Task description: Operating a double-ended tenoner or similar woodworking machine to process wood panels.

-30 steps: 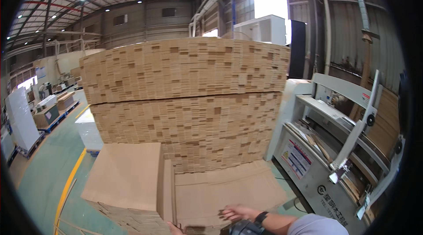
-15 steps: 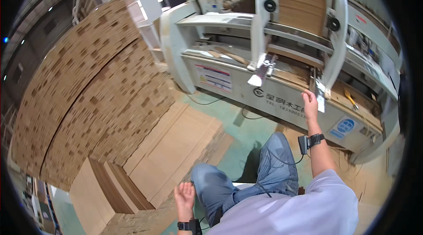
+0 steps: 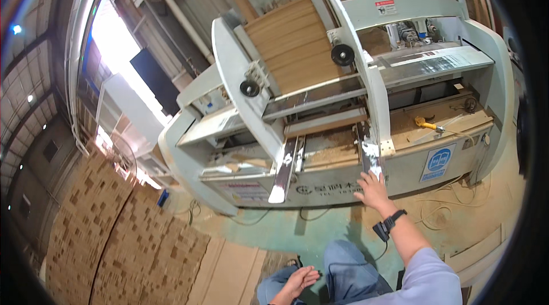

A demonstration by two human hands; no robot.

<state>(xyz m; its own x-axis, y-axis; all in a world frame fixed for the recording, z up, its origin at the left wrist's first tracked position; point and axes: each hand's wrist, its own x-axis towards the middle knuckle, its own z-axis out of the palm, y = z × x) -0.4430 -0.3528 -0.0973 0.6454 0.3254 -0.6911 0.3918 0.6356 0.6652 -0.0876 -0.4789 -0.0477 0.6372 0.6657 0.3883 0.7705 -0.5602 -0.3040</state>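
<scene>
Right hand: extended at the front of the pale grey machine, fingers spread and grasping nothing; whether the fingertips touch the metal beyond them, the view cannot tell.
Left hand: low in front of the machine, above the person's lap, palm partly turned up, fingers nearly straight, close together and holding nothing.
Right metal rail: the piece nearest the right fingertips, jutting from the machine's front edge below its right-hand upright, its surface bright with glare.
Left metal rail: parallel to its twin, jutting past the machine's front edge, well apart from both hands.
Wristband: black, strapped on the right wrist, a dark cable dropping from its boxy unit in front of the machine.
Uprights: two pale arms rising from the machine's middle, each with a round black knob on its side.
Wood-grained panel: between the uprights, above the machine's bed.
Yellow-handled tool: lying on the machine's bed, right of the uprights.
Brown board stack: left of the machine, tall, its edges ragged.
Flat brown sheets: on the machine's near left, beside the stack.
White cabinet: beyond the machine's left end.
</scene>
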